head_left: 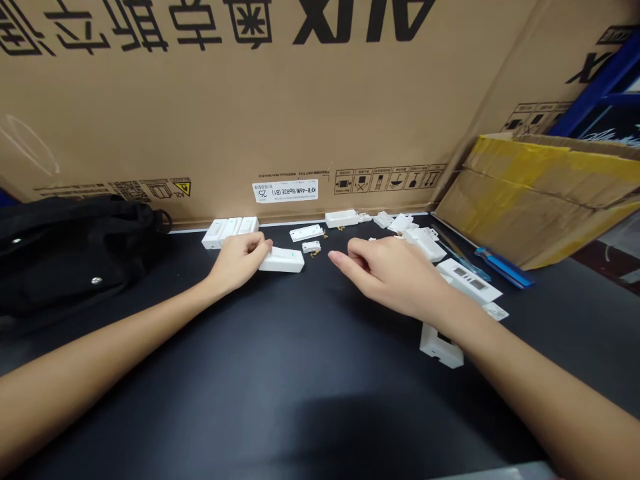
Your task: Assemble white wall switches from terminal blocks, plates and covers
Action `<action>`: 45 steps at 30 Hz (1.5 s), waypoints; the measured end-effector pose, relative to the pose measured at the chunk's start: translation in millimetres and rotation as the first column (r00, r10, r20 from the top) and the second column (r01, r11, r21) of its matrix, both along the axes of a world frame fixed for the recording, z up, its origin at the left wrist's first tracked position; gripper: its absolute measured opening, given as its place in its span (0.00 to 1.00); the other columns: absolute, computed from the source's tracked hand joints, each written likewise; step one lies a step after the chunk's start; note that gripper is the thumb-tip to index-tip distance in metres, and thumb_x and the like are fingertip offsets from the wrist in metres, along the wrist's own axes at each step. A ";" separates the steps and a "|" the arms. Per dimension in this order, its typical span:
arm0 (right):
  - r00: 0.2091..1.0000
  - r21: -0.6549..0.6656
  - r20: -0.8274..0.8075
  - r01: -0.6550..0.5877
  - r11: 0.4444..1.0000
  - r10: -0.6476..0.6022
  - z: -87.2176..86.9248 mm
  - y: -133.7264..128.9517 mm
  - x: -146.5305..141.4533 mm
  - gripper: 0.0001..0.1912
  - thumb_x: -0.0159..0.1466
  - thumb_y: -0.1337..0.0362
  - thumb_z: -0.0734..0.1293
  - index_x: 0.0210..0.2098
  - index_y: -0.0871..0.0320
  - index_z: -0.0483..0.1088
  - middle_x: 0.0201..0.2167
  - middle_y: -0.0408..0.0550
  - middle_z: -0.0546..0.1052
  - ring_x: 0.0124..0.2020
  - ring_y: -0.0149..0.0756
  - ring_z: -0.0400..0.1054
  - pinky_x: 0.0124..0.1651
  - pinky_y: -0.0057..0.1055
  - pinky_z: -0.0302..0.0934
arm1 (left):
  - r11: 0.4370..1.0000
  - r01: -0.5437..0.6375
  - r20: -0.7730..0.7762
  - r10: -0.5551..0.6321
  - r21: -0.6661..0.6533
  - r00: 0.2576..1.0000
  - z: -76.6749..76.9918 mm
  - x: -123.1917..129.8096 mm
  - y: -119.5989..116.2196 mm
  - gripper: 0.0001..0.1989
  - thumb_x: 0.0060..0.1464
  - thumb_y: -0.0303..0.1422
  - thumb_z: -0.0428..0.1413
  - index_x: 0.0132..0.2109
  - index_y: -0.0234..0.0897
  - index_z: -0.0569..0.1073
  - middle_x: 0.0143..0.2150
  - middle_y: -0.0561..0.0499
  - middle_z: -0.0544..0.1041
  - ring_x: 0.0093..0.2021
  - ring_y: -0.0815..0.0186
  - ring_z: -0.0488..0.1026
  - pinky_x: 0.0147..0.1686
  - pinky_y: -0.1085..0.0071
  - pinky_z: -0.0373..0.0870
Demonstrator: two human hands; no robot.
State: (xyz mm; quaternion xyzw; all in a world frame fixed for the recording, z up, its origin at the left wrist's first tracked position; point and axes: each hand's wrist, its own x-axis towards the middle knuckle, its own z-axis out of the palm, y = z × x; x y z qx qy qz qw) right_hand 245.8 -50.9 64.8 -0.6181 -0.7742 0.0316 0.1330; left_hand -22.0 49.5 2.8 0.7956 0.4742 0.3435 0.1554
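My left hand (pixel 239 261) rests its fingertips on the end of a white plastic housing (pixel 281 260) and appears to grip it on the black work surface (pixel 280 400). My right hand (pixel 389 268) hovers open and empty, nearest a white plastic casing (pixel 426 244) beyond its fingers. Between my hands lie a small white plastic part (pixel 311 247) and several tiny brass pieces (pixel 315 254). A flat white plate (pixel 306 233) sits behind them. Under my right wrist, a white rectangular frame (pixel 441 346) is partly hidden.
A large printed cardboard box (pixel 210 113) stands along the back edge. A black fabric bag (pixel 65 253) lies at left. A blue-handled tool (pixel 503 268) and a yellow-taped cardboard flap (pixel 537 200) are at right, with more white plastic parts around.
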 end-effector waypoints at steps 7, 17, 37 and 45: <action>1.000 0.034 0.014 0.026 0.999 -0.026 3.6 2.4 9.1 0.28 0.73 0.43 0.54 0.24 0.54 0.57 0.21 0.43 0.69 0.23 0.34 0.57 0.30 0.35 0.43 | 0.958 0.102 -0.038 -0.095 0.267 0.995 -2.8 1.7 -9.5 0.11 0.61 0.34 0.55 0.30 0.38 0.67 0.25 0.54 0.68 0.27 0.68 0.64 0.30 0.69 0.62; 0.973 -0.012 0.211 0.092 0.996 -0.087 3.5 13.6 26.3 0.23 0.73 0.47 0.55 0.27 0.53 0.61 0.27 0.49 0.75 0.27 0.39 0.64 0.30 0.35 0.46 | 0.894 0.295 -0.361 -0.167 0.337 0.917 -2.6 9.8 -17.7 0.09 0.63 0.33 0.52 0.36 0.38 0.75 0.41 0.46 0.76 0.42 0.58 0.69 0.41 0.62 0.70; 0.980 -0.449 0.021 -0.169 0.878 0.199 8.5 12.1 60.8 0.14 0.63 0.51 0.69 0.29 0.54 0.71 0.27 0.44 0.76 0.28 0.36 0.67 0.32 0.33 0.56 | 0.977 0.015 -0.468 0.088 0.210 0.879 -15.4 9.9 -5.2 0.30 0.70 0.46 0.45 0.68 0.28 0.65 0.73 0.31 0.63 0.76 0.44 0.54 0.74 0.36 0.45; 0.972 -0.087 0.218 -0.073 0.993 0.091 -4.1 20.4 59.2 0.24 0.72 0.48 0.58 0.49 0.60 0.75 0.48 0.59 0.76 0.46 0.49 0.73 0.49 0.43 0.63 | 0.942 0.193 -0.306 -0.105 0.274 0.946 -10.4 8.9 -12.1 0.23 0.69 0.42 0.50 0.64 0.34 0.68 0.72 0.36 0.65 0.76 0.49 0.56 0.74 0.43 0.54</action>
